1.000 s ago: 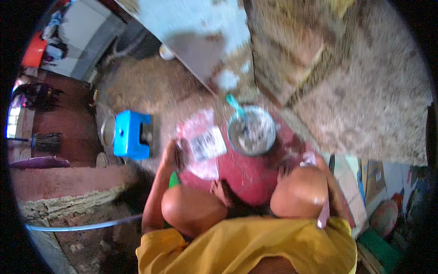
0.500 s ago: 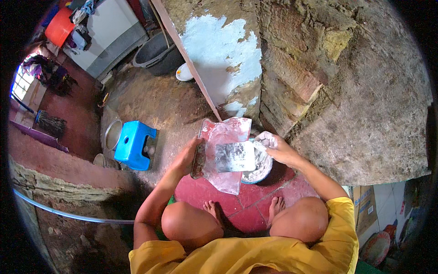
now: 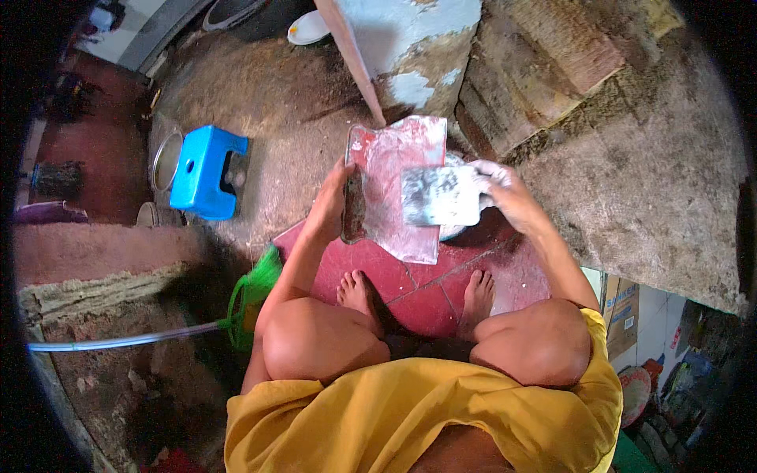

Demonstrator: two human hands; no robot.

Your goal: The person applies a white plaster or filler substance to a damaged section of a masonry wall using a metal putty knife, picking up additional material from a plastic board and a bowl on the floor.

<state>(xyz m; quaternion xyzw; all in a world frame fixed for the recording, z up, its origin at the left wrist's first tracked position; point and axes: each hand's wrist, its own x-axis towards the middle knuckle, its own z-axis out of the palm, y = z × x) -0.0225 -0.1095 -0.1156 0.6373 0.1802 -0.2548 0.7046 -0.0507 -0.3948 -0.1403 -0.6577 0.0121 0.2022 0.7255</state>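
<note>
A hand could pass over the red tiles (image 3: pixel 412 298) between the feet (image 3: pixel 356 293). The scraper (image 3: pixel 441 195) and pink board (image 3: pixel 385 197) bar most of the bucket (image 3: pixel 453 232) from above; beyond the left fingers (image 3: pixel 340 180), brown floor (image 3: pixel 280 158) lies open to the blue stool (image 3: pixel 197 173).

worn home interior: plastic stool (image 3: pixel 192 173), peeling wall (image 3: pixel 445 27)

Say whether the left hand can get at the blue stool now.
Probably not: the left hand is holding the smeared pink sheet. Otherwise, nothing seems to block its way to the blue stool.

Both hands (image 3: pixel 503 191) gripping, forearms (image 3: pixel 546 243) stretched forward, knees (image 3: pixel 315 340) bent apart
</note>
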